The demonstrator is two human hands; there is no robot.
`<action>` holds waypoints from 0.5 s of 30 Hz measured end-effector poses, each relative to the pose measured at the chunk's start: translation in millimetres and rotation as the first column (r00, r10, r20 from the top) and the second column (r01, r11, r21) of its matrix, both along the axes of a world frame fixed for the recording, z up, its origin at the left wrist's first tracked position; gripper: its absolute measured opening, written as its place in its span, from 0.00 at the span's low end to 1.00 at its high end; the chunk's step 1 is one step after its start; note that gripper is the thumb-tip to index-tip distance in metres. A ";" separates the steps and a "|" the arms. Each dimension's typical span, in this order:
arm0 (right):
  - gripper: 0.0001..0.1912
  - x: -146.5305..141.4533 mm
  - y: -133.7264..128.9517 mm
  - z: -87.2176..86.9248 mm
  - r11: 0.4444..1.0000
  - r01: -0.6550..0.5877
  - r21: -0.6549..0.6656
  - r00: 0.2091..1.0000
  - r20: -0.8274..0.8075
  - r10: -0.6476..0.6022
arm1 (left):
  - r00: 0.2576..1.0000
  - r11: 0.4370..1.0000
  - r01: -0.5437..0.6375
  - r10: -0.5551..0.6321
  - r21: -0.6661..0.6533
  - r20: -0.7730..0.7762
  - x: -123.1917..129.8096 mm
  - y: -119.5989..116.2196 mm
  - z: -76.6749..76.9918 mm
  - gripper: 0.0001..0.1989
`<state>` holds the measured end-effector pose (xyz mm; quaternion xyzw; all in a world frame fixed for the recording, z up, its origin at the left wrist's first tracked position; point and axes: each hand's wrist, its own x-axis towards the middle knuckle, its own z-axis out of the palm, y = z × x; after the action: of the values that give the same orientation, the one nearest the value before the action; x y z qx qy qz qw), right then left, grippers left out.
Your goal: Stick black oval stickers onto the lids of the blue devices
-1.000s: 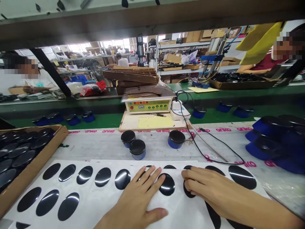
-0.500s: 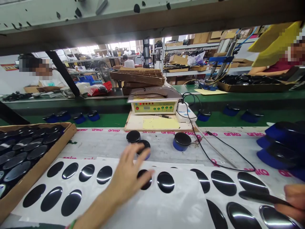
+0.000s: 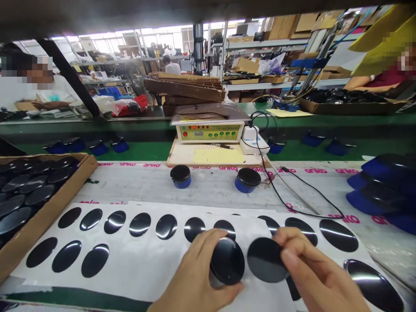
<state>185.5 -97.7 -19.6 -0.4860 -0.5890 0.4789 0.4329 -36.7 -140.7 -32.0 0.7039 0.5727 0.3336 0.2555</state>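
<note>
Low over the white sheets, my left hand [image 3: 201,268] is wrapped round a short round part with a glossy black top [image 3: 228,261], tilted toward me; its side is mostly hidden. Just right of it, my right hand [image 3: 315,264] pinches a thin black disc sticker [image 3: 267,260] by its right edge between thumb and fingers. A small gap separates disc and part. Beneath both hands lie white sticker sheets [image 3: 136,268] with rows of glossy black oval-looking discs. Farther back, two blue round parts with black tops [image 3: 180,177] stand upright and apart.
An open cardboard tray [image 3: 76,182] full of black-topped parts sits at left. Stacked blue parts [image 3: 378,190] stand at right. Behind the plastic-covered surface are a control box [image 3: 209,132] and a loose black cable [image 3: 312,186]. People work beyond the green bench.
My left hand has picked up one of the round parts from the back and brought it nearer. My right hand has moved left with the black disc sticker. The view has shifted slightly.
</note>
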 end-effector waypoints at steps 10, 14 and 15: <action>0.14 -49.1 -1.9 -21.0 0.970 -0.098 -0.224 0.980 -0.190 0.055 | 0.960 0.976 -0.031 0.090 -0.217 0.266 7.1 1.0 -9.3 0.52; 0.13 -48.7 -3.6 -20.1 0.972 -0.094 -0.215 0.981 -0.186 0.054 | 0.960 0.980 -0.027 0.080 -0.198 0.268 7.1 -1.3 -10.4 0.51; 0.13 -49.6 -4.0 -18.9 0.973 -0.088 -0.212 0.982 -0.182 0.049 | 0.958 0.980 -0.028 0.082 -0.198 0.273 7.1 -1.5 -10.4 0.50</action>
<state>135.9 -101.7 -38.5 -0.4661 -0.5086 0.5966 0.4101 -29.6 -142.2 -42.4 0.6054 0.5798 0.3798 0.3912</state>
